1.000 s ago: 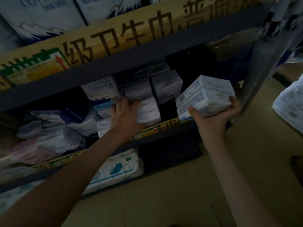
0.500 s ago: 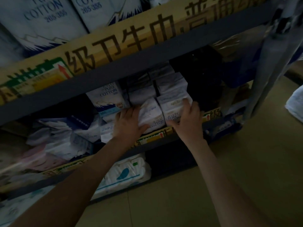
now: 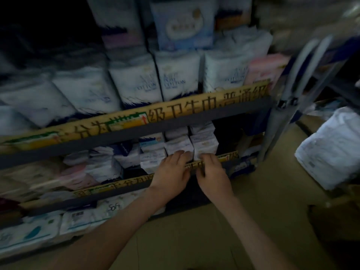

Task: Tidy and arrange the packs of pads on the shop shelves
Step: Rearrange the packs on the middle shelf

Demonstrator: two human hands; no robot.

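Note:
Two small white pad packs stand side by side on the middle shelf: a left pack (image 3: 178, 146) and a right pack (image 3: 204, 144). My left hand (image 3: 171, 172) lies with its fingertips on the lower front of the left pack, fingers fairly straight. My right hand (image 3: 212, 175) sits just below the right pack at the yellow shelf strip (image 3: 228, 155), its fingers bent down; the blur hides whether they hold anything. More small packs (image 3: 152, 142) stand behind and to the left.
Tall white cotton packs (image 3: 175, 75) line the upper shelf above a yellow label strip (image 3: 194, 106). Loose packs (image 3: 101, 164) lie jumbled at middle left. Sofy packs (image 3: 78, 219) fill the bottom shelf. A grey post (image 3: 280, 117) and a white bundle (image 3: 335, 149) stand at right.
My right hand put its white pack on the shelf beside the left one and then slid down to the shelf edge. The camera pulled back and up, showing the upper shelf.

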